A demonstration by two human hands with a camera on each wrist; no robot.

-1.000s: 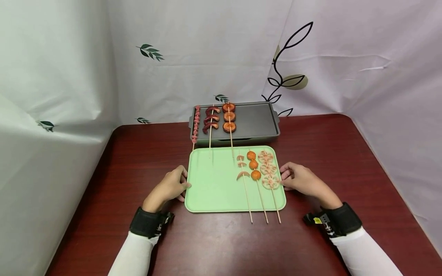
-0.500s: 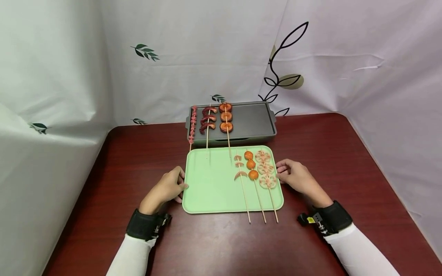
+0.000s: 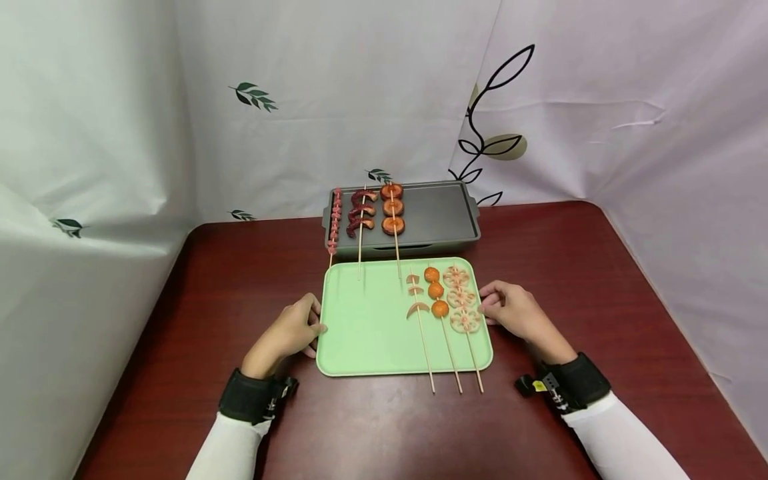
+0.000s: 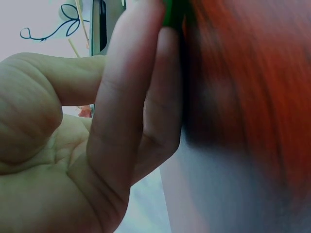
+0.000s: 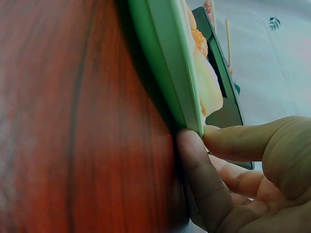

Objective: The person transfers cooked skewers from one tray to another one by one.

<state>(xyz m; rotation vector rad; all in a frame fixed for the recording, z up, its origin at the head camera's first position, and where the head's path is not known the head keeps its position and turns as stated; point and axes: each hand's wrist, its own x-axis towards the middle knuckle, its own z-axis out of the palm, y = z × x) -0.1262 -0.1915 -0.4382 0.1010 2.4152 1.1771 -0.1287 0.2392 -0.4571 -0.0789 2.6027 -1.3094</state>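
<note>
Nearest the viewer, two white sleeves with black wrist straps reach forward over the dark red surface (image 3: 384,427), and each hand takes one short edge of the green tray (image 3: 366,327), which lies flat in the middle of the surface. The left hand (image 3: 292,328) sits at the tray's 9 o'clock edge with its fingers curled in against the rim; the left wrist view shows a fingertip (image 4: 167,73) pressed on the green edge and the thumb held apart from it, so it looks like a light grip rather than a full clasp. The right hand (image 3: 513,310) sits at the 3 o'clock edge, and the right wrist view shows the thumb on top of the rim (image 5: 170,68) and a finger (image 5: 201,179) tucked beneath it, a pinch. Holding both ends this way would keep the tray level, which suits its load: three raw skewers lie side by side on its right half, a pale crescent skewer (image 3: 416,293), an orange ball skewer (image 3: 435,291) and a lotus root skewer (image 3: 461,299), with their sticks pointing to 6 o'clock and overhanging the near rim. At 12 o'clock, just beyond the tray, stands a grey griddle pan (image 3: 441,217) with three darker skewers (image 3: 366,212) on its left part, whose sticks reach over the tray's far edge. A white leaf-printed cloth backdrop (image 3: 360,100) closes the scene behind.
</note>
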